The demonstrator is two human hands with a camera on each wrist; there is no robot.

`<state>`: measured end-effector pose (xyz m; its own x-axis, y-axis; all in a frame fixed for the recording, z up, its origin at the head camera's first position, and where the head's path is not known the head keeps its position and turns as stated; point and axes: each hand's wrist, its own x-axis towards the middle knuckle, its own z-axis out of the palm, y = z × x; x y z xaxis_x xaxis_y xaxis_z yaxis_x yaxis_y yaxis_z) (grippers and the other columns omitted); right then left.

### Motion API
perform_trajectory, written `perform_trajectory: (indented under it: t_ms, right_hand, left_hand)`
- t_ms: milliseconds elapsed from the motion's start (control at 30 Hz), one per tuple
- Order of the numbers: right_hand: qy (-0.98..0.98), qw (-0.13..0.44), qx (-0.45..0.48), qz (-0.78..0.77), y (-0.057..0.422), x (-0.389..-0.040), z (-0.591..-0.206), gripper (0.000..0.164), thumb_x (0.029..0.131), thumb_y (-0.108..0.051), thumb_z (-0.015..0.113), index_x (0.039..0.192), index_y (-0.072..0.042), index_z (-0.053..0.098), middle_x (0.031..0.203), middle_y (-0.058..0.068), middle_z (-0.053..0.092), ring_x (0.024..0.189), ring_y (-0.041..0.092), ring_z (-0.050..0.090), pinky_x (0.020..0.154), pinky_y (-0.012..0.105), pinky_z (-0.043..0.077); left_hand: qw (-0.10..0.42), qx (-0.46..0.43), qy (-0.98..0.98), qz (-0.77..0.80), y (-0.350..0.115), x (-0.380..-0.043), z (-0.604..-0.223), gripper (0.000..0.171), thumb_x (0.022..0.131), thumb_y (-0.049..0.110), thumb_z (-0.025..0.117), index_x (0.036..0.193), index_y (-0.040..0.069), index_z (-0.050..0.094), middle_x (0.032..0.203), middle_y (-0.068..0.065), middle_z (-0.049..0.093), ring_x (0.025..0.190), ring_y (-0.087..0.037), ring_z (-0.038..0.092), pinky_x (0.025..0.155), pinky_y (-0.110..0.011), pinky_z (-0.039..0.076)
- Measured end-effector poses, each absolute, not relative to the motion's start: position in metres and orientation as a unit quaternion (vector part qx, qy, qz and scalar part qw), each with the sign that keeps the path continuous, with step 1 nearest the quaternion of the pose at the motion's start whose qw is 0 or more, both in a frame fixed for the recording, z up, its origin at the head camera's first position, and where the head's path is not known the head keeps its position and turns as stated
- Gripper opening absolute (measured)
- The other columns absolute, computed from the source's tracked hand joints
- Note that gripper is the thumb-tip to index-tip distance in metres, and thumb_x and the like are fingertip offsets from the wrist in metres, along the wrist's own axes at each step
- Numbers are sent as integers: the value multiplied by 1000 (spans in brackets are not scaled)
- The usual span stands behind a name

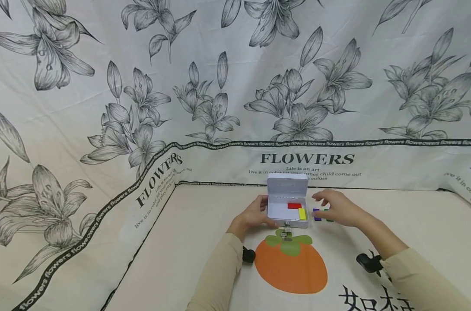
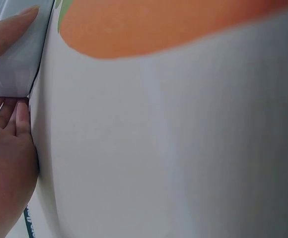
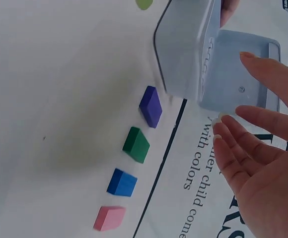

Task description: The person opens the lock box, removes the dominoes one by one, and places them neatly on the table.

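Note:
A pale lavender box [image 1: 274,223] stands with its hinged lid [image 1: 287,186] raised and a metal latch [image 1: 286,231] hanging at the front. Inside lie a red block [image 1: 294,206] and a yellow block [image 1: 302,214]. My left hand [image 1: 253,214] grips the box's left end, thumb along the front wall and fingers at the side. To the right of the box my right hand [image 1: 342,209] hovers over the blocks, its fingers loosely bent and holding nothing. Below it, a purple block [image 3: 150,106], green block [image 3: 136,145], blue block [image 3: 122,182] and pink block [image 3: 109,218] form a row.
The light tablecloth [image 1: 196,242] carries a printed orange persimmon [image 1: 291,268] just in front of the box, with black characters [image 1: 375,300] nearer me. Behind the box rises a flower-printed curtain [image 1: 220,166].

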<state>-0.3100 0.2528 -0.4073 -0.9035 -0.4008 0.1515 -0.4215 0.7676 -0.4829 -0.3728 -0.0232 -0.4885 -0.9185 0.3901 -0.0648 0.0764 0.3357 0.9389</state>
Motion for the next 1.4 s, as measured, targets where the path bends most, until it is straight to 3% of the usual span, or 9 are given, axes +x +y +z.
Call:
perform_trajectory:
  t_ms: [300,667,800,933,1033,1267,1400]
  right_hand:
    - [-921,19,260,288,222,-320,-407,48,86,-15,79,122,12,64,116,27,67,100,41,65,86,54,59]
    - [-930,-3,250,271,192,-330,-413,53,88,-16,79,125,18,60,120,30,67,110,44,64,97,59,54]
    - [-938,-18,232,256,183,-331,-417,56,88,-17,78,127,18,58,118,30,67,103,38,63,94,54,55]
    - [-943,-21,226,245,177,-333,-421,52,87,-17,77,122,17,59,106,25,68,89,30,59,81,47,55]
    - [-946,-21,221,236,173,-333,-423,50,87,-17,77,120,15,60,103,23,67,88,29,58,80,47,54]
    - [-948,-34,220,228,168,-333,-422,58,88,-19,75,128,18,55,120,32,64,110,43,61,97,59,51]
    - [-944,-37,225,240,169,-335,-426,55,89,-17,75,129,16,56,120,31,65,109,41,62,96,56,52]
  left_hand:
    - [144,152,801,560,-24,-373,-488,98,64,-4,92,147,13,43,153,-6,47,144,-29,41,124,-40,31]
    - [143,154,801,561,-25,-374,-489,95,66,-3,92,146,14,44,151,-5,49,144,-29,42,123,-41,32]
    - [141,158,800,562,-25,-374,-489,95,65,-4,92,145,13,44,151,-6,49,144,-29,42,124,-41,32]
    - [142,164,797,564,-26,-374,-488,96,65,-5,92,146,11,43,152,-7,48,144,-29,42,123,-41,32]
    - [141,168,795,565,-26,-372,-488,95,66,-5,91,146,10,43,152,-9,47,144,-30,42,123,-41,32]
    - [138,169,793,568,-25,-372,-487,95,65,-7,91,146,9,43,152,-10,47,144,-30,42,123,-40,32]
    - [137,167,795,567,-25,-372,-487,95,65,-7,91,146,9,43,152,-9,47,144,-30,42,123,-41,32]
